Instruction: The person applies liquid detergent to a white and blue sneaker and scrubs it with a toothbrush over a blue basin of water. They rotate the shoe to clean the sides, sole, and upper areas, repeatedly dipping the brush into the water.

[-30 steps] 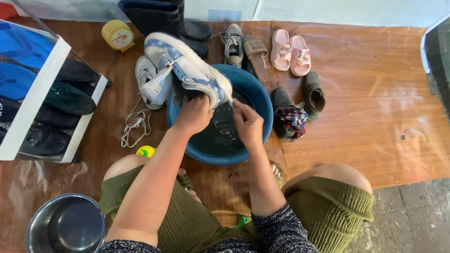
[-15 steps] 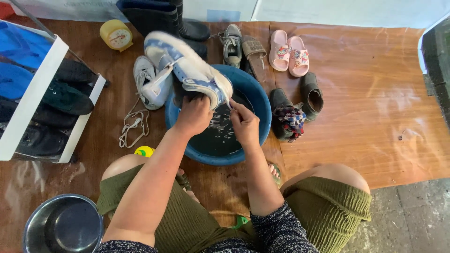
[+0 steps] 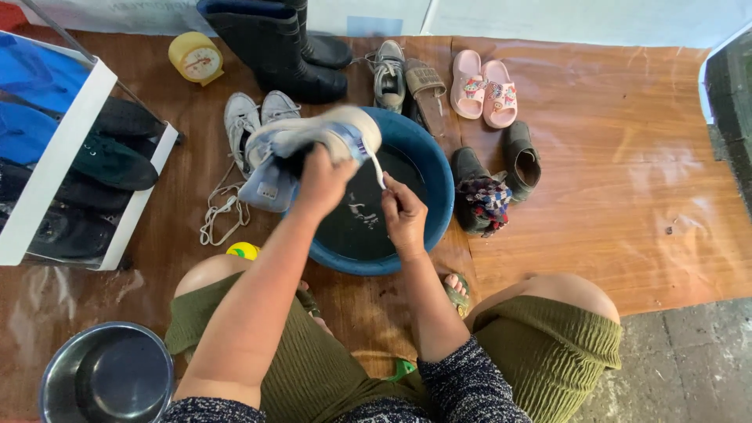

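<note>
Sneaker (image 3: 313, 145), white and grey, sits in my left hand (image 3: 325, 182) above the near-left rim of the blue basin (image 3: 429, 205), which is the biggest thing in front of me and holds dark water. A second ago I held the shoe tilted, toe toward the basin's far side, sole up; now it has swung round to lie nearly level, its length running left to right, toe end at the right above the water. By my judgement that turn brings a fresh side of the shoe to the brush.

My left arm reaches straight forward from my left knee, forearm long in view, and the hand is closed around the shoe's middle from below, fingers wrapped into its opening. My right arm comes up from my right knee at a shorter angle, wrist bent inward over the water. My right hand (image 3: 405, 215) is curled tight, pinching the handle of a small white brush (image 3: 377, 167) whose tip points up and touches the shoe's toe end.

Around the basin: black rubber boots (image 3: 274, 55) beyond it, a shoe rack (image 3: 70, 164) on the left, a pair of grey sneakers (image 3: 251, 117) just beside the basin's left rim, pink sandals (image 3: 484, 88) at the far right, a steel bowl (image 3: 106, 376) by my left knee, and loose white laces (image 3: 219, 211) on the mat.
</note>
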